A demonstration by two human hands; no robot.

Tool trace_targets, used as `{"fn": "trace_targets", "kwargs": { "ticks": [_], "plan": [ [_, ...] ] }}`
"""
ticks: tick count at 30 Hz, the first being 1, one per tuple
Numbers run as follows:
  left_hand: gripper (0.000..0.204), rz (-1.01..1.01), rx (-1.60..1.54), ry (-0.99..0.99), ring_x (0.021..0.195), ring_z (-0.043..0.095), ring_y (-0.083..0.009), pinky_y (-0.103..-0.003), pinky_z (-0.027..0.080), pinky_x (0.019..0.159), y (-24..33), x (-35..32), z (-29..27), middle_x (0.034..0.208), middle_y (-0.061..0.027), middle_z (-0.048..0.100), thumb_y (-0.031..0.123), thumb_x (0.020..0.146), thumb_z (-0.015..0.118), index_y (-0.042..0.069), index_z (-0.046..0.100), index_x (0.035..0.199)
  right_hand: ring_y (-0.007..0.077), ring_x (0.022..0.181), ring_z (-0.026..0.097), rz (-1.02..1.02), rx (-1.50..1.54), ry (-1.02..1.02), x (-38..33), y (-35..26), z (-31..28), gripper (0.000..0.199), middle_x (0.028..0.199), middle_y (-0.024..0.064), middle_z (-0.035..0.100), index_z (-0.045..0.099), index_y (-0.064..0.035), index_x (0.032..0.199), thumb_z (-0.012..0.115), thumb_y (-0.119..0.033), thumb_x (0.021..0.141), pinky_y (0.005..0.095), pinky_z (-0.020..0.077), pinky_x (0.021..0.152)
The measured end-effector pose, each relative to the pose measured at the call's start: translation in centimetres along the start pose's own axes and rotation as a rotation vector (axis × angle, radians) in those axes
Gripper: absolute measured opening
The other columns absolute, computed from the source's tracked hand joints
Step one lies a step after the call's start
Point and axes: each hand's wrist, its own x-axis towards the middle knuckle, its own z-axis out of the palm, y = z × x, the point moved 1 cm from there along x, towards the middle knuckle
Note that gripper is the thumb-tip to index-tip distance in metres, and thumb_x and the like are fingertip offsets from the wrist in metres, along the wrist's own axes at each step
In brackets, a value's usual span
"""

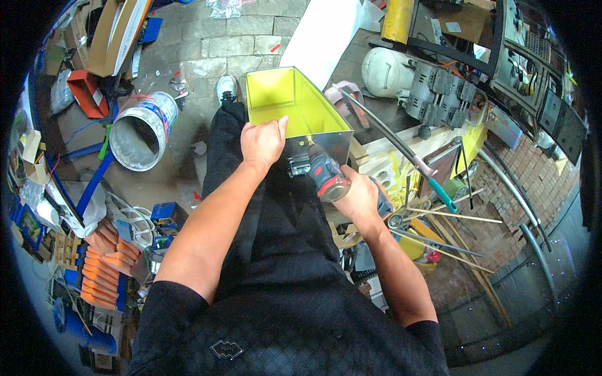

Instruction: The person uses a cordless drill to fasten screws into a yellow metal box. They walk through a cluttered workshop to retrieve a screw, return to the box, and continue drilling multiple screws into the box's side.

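Clenching one yellow-lined metal box (295, 103), left hand (262, 141); right hand (359, 199) grasps one drill (323, 172).

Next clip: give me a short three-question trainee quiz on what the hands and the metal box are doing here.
1. True or false: the left hand grips the near rim of the open metal box.
2. Which tool does the right hand hold? A) hammer B) cordless drill C) pliers
3. Fill in: the inside of the box is coloured ____.

Key:
1. True.
2. B: the cordless drill has its tip against the box's grey outer wall.
3. Yellow-green. The white bucket lying on the floor at the person's left is not involved.
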Motion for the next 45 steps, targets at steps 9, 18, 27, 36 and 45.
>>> {"fn": "trace_targets", "kwargs": {
  "ticks": [9,18,27,36,45],
  "plan": [
    [0.056,0.006,-0.018,0.083,0.058,0.068,-0.0340,-0.046,0.054,0.068,-0.5,0.2,0.0,0.061,-0.0150,0.069,0.039,0.108,0.056,0.010,0.074,0.063,0.0443,0.086,0.074,-0.159,-0.133,-0.030,1.5,-0.5,-2.1,0.035,0.084,0.0233,0.075,0.069,-0.0092,0.092,0.072,-0.043,0.086,0.0543,0.0573,0.075],
    [0.055,-0.020,-0.032,0.067,0.055,0.067,-0.0339,-0.046,0.054,0.067,-0.6,0.2,0.0,0.060,-0.0148,0.068,0.036,0.108,0.055,0.010,0.073,0.063,0.0449,0.084,0.074,-0.202,-0.158,-0.016,2.0,-0.6,-2.6,0.036,0.082,0.0221,0.075,0.068,-0.0101,0.090,0.074,-0.045,0.084,0.0547,0.0566,0.072],
    [0.054,-0.018,-0.025,0.071,0.055,0.067,-0.0334,-0.045,0.054,0.064,-0.4,0.4,0.0,0.060,-0.0143,0.068,0.038,0.107,0.057,0.011,0.073,0.063,0.0468,0.085,0.072,-0.079,-0.032,-0.025,1.2,-0.5,-1.5,0.042,0.081,0.0230,0.074,0.070,-0.0107,0.092,0.079,-0.049,0.080,0.0544,0.0566,0.075],
    [0.054,-0.023,-0.018,0.060,0.055,0.067,-0.0336,-0.045,0.054,0.064,-0.2,0.4,0.0,0.060,-0.0145,0.068,0.037,0.107,0.058,0.011,0.073,0.063,0.0467,0.088,0.072,-0.040,0.017,-0.026,1.0,-0.5,-1.4,0.041,0.084,0.0243,0.074,0.072,-0.0085,0.096,0.081,-0.044,0.078,0.0527,0.0568,0.078],
    [0.053,-0.018,-0.025,0.083,0.055,0.067,-0.0332,-0.045,0.054,0.065,-0.5,0.5,-0.1,0.060,-0.0145,0.068,0.037,0.107,0.058,0.010,0.073,0.063,0.0473,0.089,0.072,-0.025,0.021,-0.021,0.9,-0.5,-0.8,0.044,0.085,0.0242,0.074,0.072,-0.0068,0.096,0.085,-0.043,0.075,0.0529,0.0568,0.079]
  ]
}}
